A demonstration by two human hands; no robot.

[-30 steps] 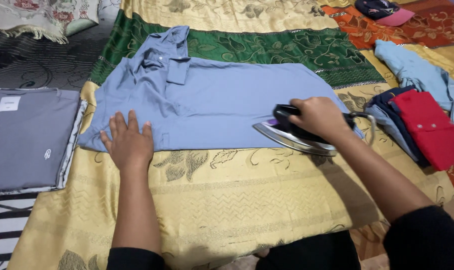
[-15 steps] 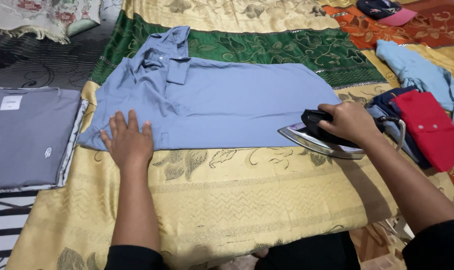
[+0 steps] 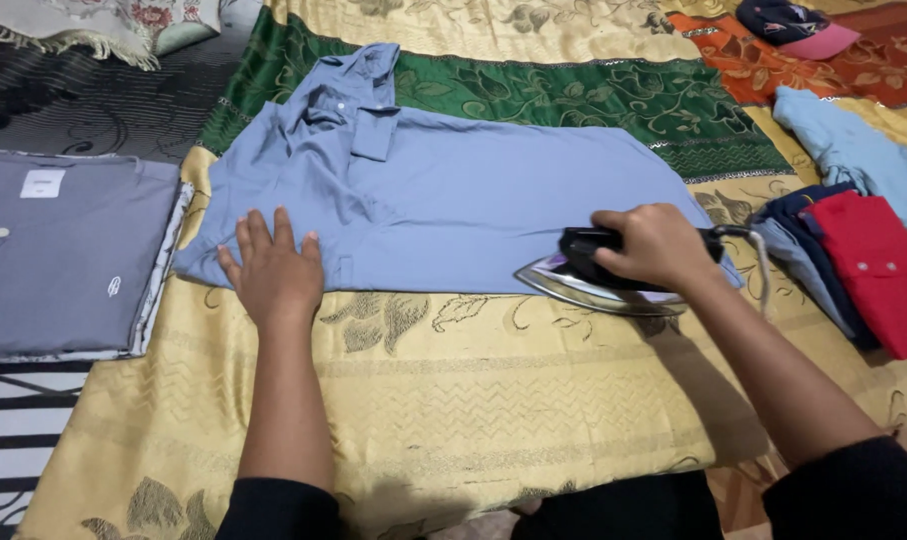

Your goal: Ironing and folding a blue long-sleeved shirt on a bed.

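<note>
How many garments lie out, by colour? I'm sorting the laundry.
Blue shirt under the iron: 1
Grey folded shirt: 1
Light blue garment: 1
Red garment: 1
Dark navy garment: 1
Total: 5

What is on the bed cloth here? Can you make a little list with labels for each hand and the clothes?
left hand: left hand lies flat, pressing the near edge of the blue shirt
right hand: right hand closed on the iron handle
iron: sole on the shirt's near right edge
underneath: gold and green patterned cloth
left side: folded grey shirt
right side: red garment on a pile, light blue garment, cap
</note>
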